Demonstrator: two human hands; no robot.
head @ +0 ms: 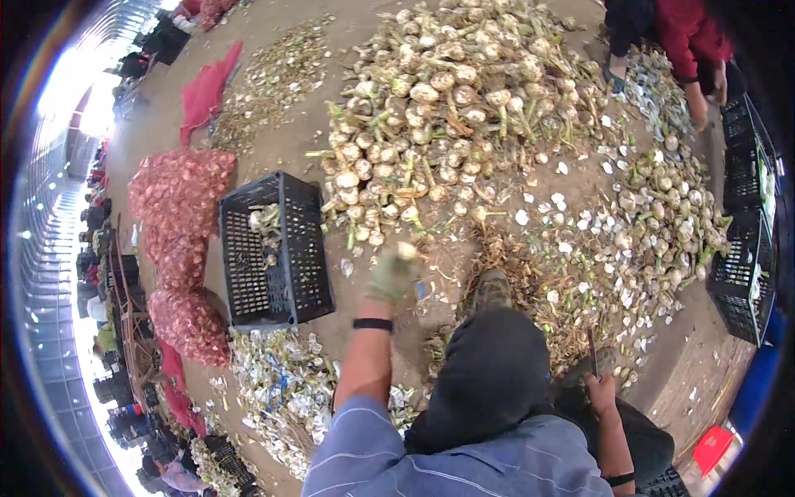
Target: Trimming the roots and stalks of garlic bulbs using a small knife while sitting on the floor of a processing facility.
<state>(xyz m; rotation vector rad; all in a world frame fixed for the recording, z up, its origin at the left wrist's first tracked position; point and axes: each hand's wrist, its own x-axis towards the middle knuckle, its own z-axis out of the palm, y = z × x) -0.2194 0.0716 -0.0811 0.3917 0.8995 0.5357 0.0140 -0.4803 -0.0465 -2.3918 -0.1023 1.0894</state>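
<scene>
My left hand [392, 276], in a greenish glove and blurred, reaches out over the dirt floor before my knee. A pale garlic bulb [407, 251] shows at its fingertips and appears to be gripped there. Just beyond it rises a large heap of garlic bulbs [456, 93] with stalks and roots still attached. My right hand [600, 392] rests low by my right leg, closed around the handle of a knife [593, 351] whose narrow blade points up and away. To the left of my left hand stands a black plastic crate [304, 255] with a few garlic bulbs [266, 223] inside.
Filled red mesh sacks [180, 192] lie left of the crate. Trimmings and skins [286, 385] cover the floor near my left side. A smaller garlic pile [667, 211] and black crates [739, 273] are at right. Another person's hand [697, 112] reaches down at upper right.
</scene>
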